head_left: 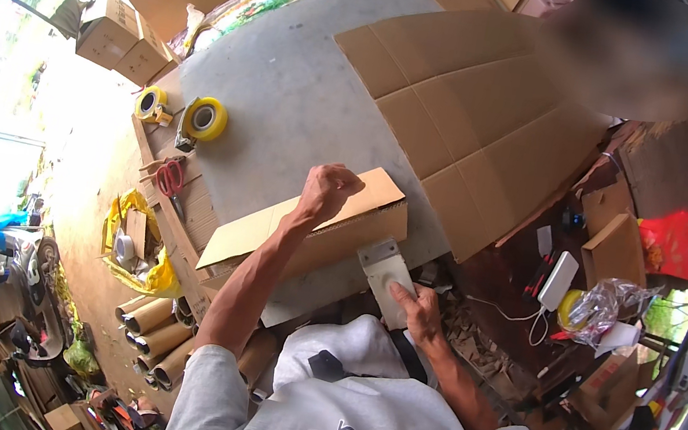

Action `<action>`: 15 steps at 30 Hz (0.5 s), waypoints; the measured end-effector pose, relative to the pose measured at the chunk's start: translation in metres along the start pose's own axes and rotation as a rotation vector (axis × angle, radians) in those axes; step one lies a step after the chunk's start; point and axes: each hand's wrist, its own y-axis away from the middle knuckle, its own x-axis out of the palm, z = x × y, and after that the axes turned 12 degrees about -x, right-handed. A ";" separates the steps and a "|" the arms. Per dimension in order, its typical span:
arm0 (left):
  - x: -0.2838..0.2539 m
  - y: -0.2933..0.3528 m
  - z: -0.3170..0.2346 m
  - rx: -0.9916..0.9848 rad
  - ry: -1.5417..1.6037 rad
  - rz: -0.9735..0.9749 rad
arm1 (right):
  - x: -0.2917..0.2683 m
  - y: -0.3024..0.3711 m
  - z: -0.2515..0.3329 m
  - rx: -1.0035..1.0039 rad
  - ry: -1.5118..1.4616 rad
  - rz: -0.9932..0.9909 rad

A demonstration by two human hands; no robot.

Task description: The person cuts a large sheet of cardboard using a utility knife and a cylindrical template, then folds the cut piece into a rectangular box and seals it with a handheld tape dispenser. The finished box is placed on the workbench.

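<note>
A long, narrow cardboard box (270, 235) lies slantwise across the near edge of the grey tabletop. My left hand (331, 193) is closed in a fist over the upper face of that box, near its right half. Whatever is inside those fingers, if anything, is hidden. Just below the right end of the box, my right hand (418, 312) grips a flat, off-white hand tool (388, 282) with a metal strip along its far end. The thumb lies on top of the tool; the other fingers are mostly hidden beneath it.
A large creased cardboard sheet (465, 117) covers the right of the grey tabletop (292, 83). Yellow tape rolls (204, 118) and red-handled scissors (171, 178) sit at the left edge. Cardboard tubes (151, 317) stack lower left. A blurred person (639, 54) is at upper right.
</note>
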 end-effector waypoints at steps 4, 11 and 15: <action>0.009 -0.017 0.008 -0.002 -0.039 -0.016 | 0.002 -0.012 0.008 0.065 -0.053 -0.024; 0.022 -0.031 0.021 -0.027 -0.055 -0.007 | -0.001 -0.023 -0.004 0.060 0.012 -0.046; 0.024 -0.034 0.022 -0.005 -0.053 -0.016 | -0.002 -0.023 -0.001 0.014 0.015 -0.060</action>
